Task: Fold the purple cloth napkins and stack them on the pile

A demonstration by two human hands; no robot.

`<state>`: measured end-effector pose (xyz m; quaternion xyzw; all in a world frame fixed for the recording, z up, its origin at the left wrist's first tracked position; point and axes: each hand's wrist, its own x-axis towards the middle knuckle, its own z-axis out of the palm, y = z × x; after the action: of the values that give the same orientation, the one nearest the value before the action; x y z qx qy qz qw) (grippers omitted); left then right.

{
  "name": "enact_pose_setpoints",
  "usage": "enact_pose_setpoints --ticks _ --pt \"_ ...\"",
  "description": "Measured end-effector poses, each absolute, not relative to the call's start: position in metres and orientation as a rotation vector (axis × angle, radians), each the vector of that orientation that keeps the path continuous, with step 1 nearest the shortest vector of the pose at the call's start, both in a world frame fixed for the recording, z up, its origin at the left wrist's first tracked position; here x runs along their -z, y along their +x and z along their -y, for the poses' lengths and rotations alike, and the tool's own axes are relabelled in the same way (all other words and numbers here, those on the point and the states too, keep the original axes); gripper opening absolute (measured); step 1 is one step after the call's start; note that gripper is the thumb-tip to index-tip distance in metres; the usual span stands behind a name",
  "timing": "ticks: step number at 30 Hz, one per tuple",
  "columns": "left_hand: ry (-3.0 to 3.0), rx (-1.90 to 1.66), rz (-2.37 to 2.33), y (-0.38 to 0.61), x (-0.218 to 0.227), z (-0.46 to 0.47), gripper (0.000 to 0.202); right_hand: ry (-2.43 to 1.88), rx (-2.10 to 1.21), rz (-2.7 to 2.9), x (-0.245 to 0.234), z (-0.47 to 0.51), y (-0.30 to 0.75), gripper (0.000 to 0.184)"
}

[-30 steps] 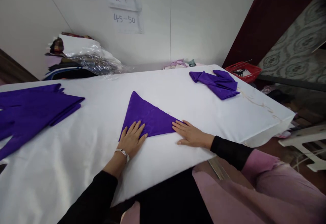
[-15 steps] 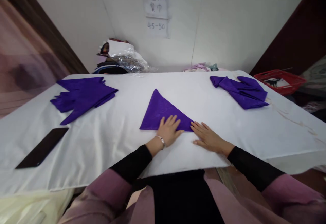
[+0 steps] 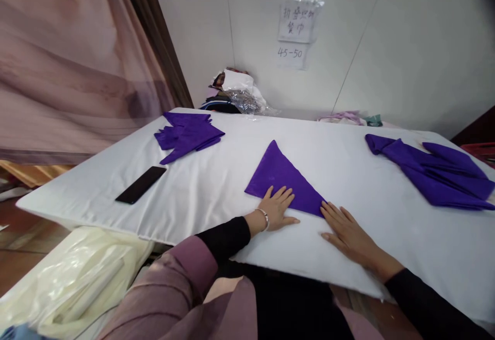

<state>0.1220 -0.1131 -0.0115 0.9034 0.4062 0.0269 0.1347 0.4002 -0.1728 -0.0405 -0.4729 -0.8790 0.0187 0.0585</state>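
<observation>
A purple napkin folded into a triangle [image 3: 280, 175] lies flat on the white-covered table [image 3: 216, 196], near its front edge. My left hand [image 3: 277, 207] rests flat on the triangle's near left part, fingers spread, a bracelet at the wrist. My right hand [image 3: 344, 225] lies flat on the tablecloth with its fingertips at the triangle's right tip, fingers stretched out. Neither hand grips anything.
A pile of folded purple napkins [image 3: 187, 134] sits at the table's far left, another purple pile [image 3: 433, 172] at the right. A black phone [image 3: 141, 184] lies near the left edge. Bagged cloth [image 3: 235, 90] is against the wall; a plastic-wrapped bundle [image 3: 77, 278] lies below left.
The view has swung to the left, bringing the left pile, the phone and a curtain into sight. My left hand slid along the triangle's near edge; both hands stay flat.
</observation>
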Motion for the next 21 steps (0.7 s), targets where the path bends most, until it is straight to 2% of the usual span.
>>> enact_pose_setpoints --ticks 12,21 --pt "2.454 -0.093 -1.688 0.028 0.009 0.098 0.077 -1.443 -0.136 2.644 0.039 0.173 0.398 0.066" --pt "2.483 -0.167 -1.671 0.07 -0.014 0.042 0.079 -1.446 -0.187 2.649 0.037 0.173 0.396 0.066"
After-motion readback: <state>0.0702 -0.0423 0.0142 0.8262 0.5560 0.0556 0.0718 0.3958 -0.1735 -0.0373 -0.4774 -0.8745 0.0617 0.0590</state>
